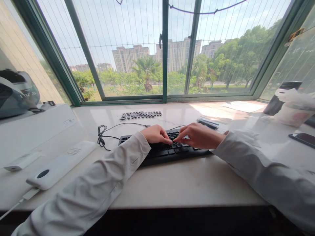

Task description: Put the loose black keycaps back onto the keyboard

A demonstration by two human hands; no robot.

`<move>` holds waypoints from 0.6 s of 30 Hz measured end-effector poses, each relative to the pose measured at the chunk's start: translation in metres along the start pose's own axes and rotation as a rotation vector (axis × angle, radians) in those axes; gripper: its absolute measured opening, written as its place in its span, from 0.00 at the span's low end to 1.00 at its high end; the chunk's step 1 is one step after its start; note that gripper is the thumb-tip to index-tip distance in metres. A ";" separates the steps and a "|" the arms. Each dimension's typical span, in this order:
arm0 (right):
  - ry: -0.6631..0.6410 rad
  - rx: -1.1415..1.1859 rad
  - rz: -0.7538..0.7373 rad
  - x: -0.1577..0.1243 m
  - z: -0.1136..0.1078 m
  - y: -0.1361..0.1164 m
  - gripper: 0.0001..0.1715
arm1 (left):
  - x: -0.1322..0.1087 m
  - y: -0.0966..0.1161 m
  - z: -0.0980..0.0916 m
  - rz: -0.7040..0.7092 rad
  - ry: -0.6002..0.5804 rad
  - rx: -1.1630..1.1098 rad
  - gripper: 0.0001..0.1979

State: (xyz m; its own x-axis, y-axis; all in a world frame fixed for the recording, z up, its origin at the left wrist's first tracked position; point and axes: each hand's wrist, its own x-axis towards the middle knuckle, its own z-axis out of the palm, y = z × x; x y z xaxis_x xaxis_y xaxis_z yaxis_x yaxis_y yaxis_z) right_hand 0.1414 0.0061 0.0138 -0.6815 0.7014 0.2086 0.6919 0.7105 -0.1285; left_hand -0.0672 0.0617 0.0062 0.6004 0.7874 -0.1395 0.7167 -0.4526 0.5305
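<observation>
A black keyboard (pixel 169 158) lies on the white counter in front of me, some of its keycaps off and the key sockets bare. Over its middle, my left hand (pixel 157 134) has its fingers pressed together, the tips down among the sockets. My right hand (pixel 198 135) meets it from the other side, thumb and forefinger pinched close to the left fingertips. Whatever lies between the fingers is too small to make out. Behind the keyboard, loose black keycaps (pixel 140 115) are laid out in rows. The keyboard's cable (pixel 100 136) is bundled at the left.
On the left are a white power strip (pixel 71 155) and a white box (pixel 46 126). A dark slim bundle (pixel 208 124) and clear plastic (pixel 246 136) lie right of the keyboard. Farther right are a phone (pixel 304 139) and a bagged tub (pixel 292 113). A window stands behind.
</observation>
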 end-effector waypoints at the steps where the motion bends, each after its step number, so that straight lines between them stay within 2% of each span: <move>1: 0.034 0.004 0.012 0.000 0.000 0.001 0.13 | 0.001 -0.002 -0.002 -0.022 0.056 0.027 0.21; 3: 0.076 0.002 0.010 0.000 0.000 0.000 0.13 | 0.002 -0.007 -0.004 -0.076 0.196 0.096 0.20; 6: 0.029 -0.008 -0.058 0.001 0.003 -0.004 0.13 | 0.003 -0.015 -0.004 -0.151 0.393 0.216 0.14; 10: 0.031 -0.033 -0.062 0.002 0.007 -0.008 0.14 | 0.003 -0.020 -0.001 -0.226 0.543 0.395 0.10; 14: 0.047 -0.011 -0.045 0.002 0.006 -0.006 0.14 | -0.001 -0.019 -0.005 -0.300 0.548 0.555 0.12; 18: 0.236 -0.035 0.089 0.013 0.007 0.007 0.15 | -0.004 -0.023 -0.011 -0.381 0.454 0.628 0.15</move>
State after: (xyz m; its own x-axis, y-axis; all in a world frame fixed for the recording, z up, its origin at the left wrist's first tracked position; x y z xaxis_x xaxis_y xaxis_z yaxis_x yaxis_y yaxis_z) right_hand 0.1359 0.0202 0.0086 -0.5458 0.7255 0.4192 0.7572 0.6413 -0.1240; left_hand -0.0895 0.0736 0.0037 0.1752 0.9630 0.2050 0.9842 -0.1655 -0.0635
